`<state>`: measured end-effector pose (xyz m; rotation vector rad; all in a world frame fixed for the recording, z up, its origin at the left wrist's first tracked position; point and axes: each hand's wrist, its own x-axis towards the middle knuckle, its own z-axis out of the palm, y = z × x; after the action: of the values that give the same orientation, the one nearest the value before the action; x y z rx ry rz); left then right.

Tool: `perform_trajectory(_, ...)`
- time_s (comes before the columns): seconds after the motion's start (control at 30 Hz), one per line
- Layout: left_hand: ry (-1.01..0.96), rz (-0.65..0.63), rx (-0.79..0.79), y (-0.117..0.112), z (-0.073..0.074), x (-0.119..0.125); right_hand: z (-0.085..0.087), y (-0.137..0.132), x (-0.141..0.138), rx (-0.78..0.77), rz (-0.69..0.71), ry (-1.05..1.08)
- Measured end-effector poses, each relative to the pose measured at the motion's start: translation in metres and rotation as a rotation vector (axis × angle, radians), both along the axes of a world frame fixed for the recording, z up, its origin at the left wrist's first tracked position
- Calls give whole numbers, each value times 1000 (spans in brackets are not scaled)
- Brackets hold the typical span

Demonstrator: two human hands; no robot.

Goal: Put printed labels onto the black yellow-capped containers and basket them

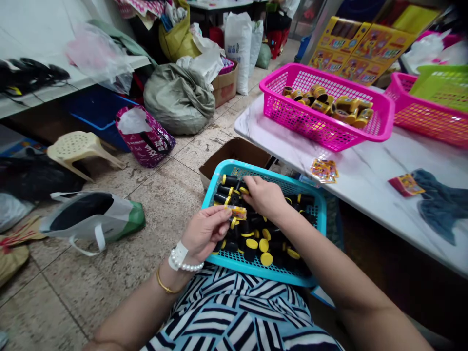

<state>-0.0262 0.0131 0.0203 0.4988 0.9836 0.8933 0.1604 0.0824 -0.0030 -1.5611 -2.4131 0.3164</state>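
Pinching a small printed label point(238, 212), our left hand point(206, 231) has its thumb and forefinger pressed together on one end of it, over the blue basket point(252, 271) at our lap. Just beyond, our right hand point(266, 196) reaches into the same basket, its fingers clamped on a black tub by its yellow lid point(243, 190). Around both hands we see many more tubs point(251, 246) lying jumbled in the basket, some tipped on their sides and others showing their lids to us. A cardboard box point(234, 153) stands just behind the basket. To our right, on the white tabletop point(369, 178), a loose pile of printed labels point(324, 170) lies near the edge, with a red packet point(405, 185) touching a dark cloth point(440, 207) farther along. Beyond the pile we have a pink basket point(314, 132), holding tubs with yellow printed wraps point(360, 118), and behind that stand some yellow printed boxes point(345, 53). A plastic stool point(75, 145) stands on the floor to our left.
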Motion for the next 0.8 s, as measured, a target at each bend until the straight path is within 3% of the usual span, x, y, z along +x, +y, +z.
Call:
perform_trajectory(0.1, -46, -8, -16, 2, -3, 10, 2, -38, 22, -280, -53, 615)
perform_trajectory(0.2, -75, -62, -27, 3, -8, 24, -8, -77, 39, -469, -275, 1064)
perform_trajectory(0.3, -94, -103, -30, 3, -12, 38, -20, -104, 50, -392, -506, 1142)
perform_trajectory(0.37, -84, -112, -23, 3, -14, 47, -19, -116, 54, -398, -575, 1244)
perform_trajectory(0.5, -68, -133, -22, 1, -13, 60, 3, -126, 57, -459, -523, 1546)
perform_trajectory(0.6, -86, -132, -49, 0, -10, 66, 14, -128, 55, -413, -444, 1575)
perform_trajectory(0.8, -205, -161, -95, 0, -7, 71, 2, -130, 61, -237, -464, 1447)
